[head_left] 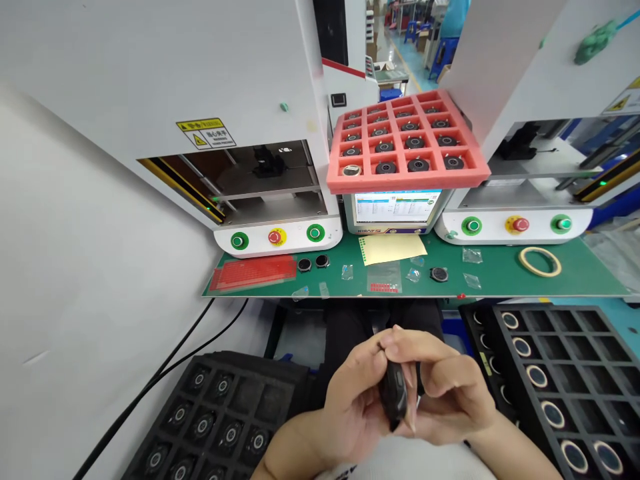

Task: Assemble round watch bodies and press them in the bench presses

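Note:
Close to my body, both hands meet around a black watch case, seen edge-on with its two faces hidden from view. My left hand is closed on it, the thumb at its upper end and the other fingers behind. From the other side my right hand grips it too, thumb and fingertips meeting near its top. Beyond the hands, on the green table, lie two round watch cases side by side and another watch case farther right.
Two presses flank a screen, with a pink foam tray of watch parts above it. Black trays stand left and right below the table. Red sheets, yellow paper and a tape roll lie about.

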{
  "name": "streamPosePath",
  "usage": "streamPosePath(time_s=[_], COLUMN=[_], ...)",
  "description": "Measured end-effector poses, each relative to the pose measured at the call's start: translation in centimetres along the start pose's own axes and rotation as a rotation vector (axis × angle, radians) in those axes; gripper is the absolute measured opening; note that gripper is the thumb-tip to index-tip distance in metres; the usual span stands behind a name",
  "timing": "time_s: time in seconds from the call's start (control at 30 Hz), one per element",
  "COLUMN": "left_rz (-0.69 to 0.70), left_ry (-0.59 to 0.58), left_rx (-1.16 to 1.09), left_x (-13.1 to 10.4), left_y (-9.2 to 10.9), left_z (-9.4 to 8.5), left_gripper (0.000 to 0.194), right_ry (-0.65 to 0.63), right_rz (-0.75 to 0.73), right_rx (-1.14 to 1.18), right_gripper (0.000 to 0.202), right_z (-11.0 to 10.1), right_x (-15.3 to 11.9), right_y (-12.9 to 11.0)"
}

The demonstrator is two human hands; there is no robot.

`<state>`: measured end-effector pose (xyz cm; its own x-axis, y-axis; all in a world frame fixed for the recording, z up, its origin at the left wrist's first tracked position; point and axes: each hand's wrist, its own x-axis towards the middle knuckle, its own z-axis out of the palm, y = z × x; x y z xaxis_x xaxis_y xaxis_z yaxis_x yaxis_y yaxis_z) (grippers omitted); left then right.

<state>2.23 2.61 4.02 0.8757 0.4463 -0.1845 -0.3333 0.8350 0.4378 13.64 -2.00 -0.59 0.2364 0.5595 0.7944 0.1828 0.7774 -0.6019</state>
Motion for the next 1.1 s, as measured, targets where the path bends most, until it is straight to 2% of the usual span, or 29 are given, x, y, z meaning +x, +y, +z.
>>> streamPosePath(time_s=[0.27, 0.47, 0.67, 0.73, 0.87, 1.0, 1.1], left_rz=[0.062, 0.048, 0.017, 0.024, 0.015, -0.021, -0.038], left_ry=[-0.092, -0.064, -0.006, -0.02, -0.048, 0.014, 0.043], left_rx=[-0.034, -0.055, -0.074, -0.069, -0.04, -0.003, 0.019], left_x=[0.0, 0.0, 0.0, 0.1, 0.2, 0.2, 0.2], left_y=[-0.2, -0.1, -0.1, 0.0, 0.2, 0.3, 0.4], left_z=[-0.2, -0.2, 0.0, 0.1, 0.1, -0.4, -0.6], left_gripper=[0.024, 0.024, 0.024, 0.024, 0.028, 0.028, 0.027], right_ry=[0.027, 0.023, 0.14, 0.15, 0.085, -0.016, -0.028], right_rz=[-0.009, 0.01, 0.037, 0.05, 0.092, 0.086, 0.076], right_rx=[0.05, -0.022, -0.083, -0.102, -0.052, -0.049, -0.072], right_gripper=[0.041, 0.045, 0.054, 0.057, 0.056, 0.045, 0.042], right_z=[0.4, 0.2, 0.7, 0.7, 0.3, -0.2, -0.3], right_x=[0.2, 0.4, -0.6, -0.4, 0.7, 1.5, 1.4], right_y=[-0.1, -0.2, 0.2, 0.0, -0.4, -0.3, 0.0])
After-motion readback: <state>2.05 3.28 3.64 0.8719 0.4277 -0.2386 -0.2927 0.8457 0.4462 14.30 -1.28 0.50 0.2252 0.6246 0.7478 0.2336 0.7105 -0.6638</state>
